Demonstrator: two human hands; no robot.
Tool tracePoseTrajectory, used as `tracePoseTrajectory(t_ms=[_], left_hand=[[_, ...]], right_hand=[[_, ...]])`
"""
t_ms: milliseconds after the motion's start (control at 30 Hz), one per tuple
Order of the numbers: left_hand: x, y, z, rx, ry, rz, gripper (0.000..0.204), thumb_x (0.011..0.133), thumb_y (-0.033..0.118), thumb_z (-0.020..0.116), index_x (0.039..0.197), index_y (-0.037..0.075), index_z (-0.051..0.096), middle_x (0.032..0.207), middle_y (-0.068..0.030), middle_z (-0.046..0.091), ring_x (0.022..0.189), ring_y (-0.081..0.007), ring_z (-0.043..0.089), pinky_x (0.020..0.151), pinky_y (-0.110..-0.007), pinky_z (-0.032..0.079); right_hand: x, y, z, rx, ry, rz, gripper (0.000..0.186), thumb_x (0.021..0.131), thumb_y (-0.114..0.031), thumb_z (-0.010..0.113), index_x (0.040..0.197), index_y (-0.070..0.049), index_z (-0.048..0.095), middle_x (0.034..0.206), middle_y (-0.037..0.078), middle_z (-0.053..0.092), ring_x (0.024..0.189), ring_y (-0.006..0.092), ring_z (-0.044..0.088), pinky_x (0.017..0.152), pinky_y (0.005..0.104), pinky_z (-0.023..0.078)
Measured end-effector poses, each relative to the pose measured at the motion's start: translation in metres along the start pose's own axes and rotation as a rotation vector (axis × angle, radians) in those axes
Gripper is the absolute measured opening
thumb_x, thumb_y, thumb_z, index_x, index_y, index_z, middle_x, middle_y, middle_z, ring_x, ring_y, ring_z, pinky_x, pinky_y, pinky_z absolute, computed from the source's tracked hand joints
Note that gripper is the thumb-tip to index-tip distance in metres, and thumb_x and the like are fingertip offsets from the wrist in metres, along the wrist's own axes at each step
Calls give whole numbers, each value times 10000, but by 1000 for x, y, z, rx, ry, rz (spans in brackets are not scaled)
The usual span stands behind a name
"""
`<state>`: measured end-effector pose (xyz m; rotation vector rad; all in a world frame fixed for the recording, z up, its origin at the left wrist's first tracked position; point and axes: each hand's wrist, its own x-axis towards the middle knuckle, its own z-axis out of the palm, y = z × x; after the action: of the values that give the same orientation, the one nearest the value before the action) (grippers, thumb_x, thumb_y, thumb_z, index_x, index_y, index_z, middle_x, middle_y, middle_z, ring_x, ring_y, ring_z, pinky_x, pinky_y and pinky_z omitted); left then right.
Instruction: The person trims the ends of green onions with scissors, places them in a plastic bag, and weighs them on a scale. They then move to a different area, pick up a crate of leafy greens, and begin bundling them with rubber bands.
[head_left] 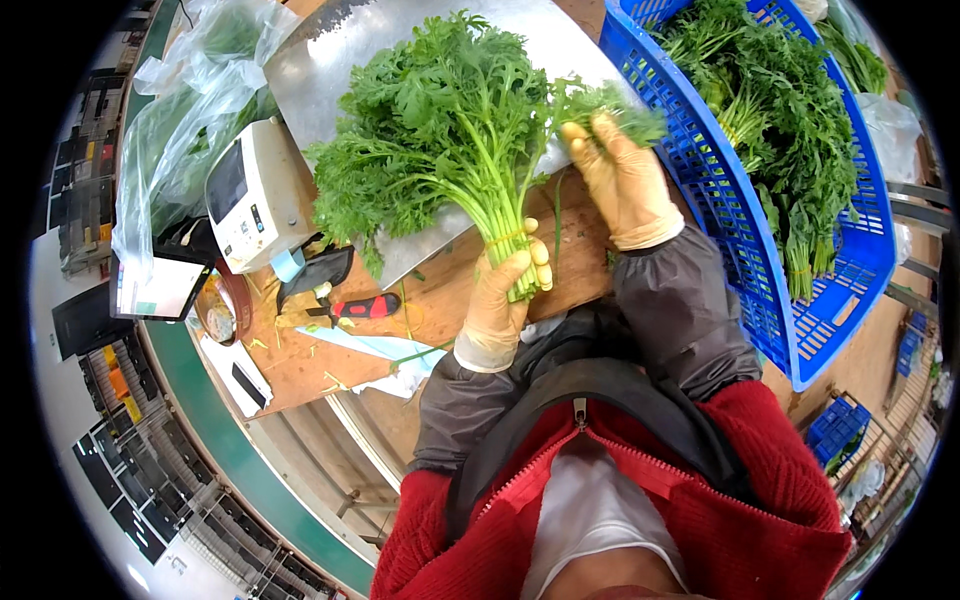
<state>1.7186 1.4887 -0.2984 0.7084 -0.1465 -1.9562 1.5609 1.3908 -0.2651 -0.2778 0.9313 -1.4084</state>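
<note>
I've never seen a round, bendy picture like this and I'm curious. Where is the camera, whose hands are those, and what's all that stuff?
There's no robot here, just a person wearing a camera on their head. It looks down, and its very wide lens makes straight edges bend.

Both hands wear pale yellow gloves. The left hand grips a bunch of leafy greens by its stems. The right hand has a small, blurry leafy sprig at its fingertips.

On the wooden table are a shiny metal sheet, a white machine and a red-and-black handle. The blue basket holds more greens.
</note>
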Motion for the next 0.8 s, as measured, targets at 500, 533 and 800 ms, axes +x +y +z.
tracePoseTrajectory(t_ms=[500,533,800], left_hand=[[4,-12,3,102,119,41,242,839,71,604,1055,-5,526,847,-90,621,694,-167,610,632,-270,509],[5,-13,4,102,146,59,225,844,56,597,1051,-1,528,843,-89,621,692,-165,612,633,-269,511],[0,-6,2,68,51,-1,403,841,83,602,1195,-10,434,885,-108,607,716,-174,614,648,-283,517]], right_hand=[[-36,30,31,-1679,-183,-303,436,737,-243,744,1088,-48,577,900,114,659,778,159,625,694,281,487],[-37,33,33,-1727,-151,-282,428,735,-239,737,1088,-54,581,890,121,661,785,173,630,703,289,488],[-32,-18,17,-485,-33,132,154,842,-152,626,948,-42,609,737,-13,578,587,65,486,531,187,384]])
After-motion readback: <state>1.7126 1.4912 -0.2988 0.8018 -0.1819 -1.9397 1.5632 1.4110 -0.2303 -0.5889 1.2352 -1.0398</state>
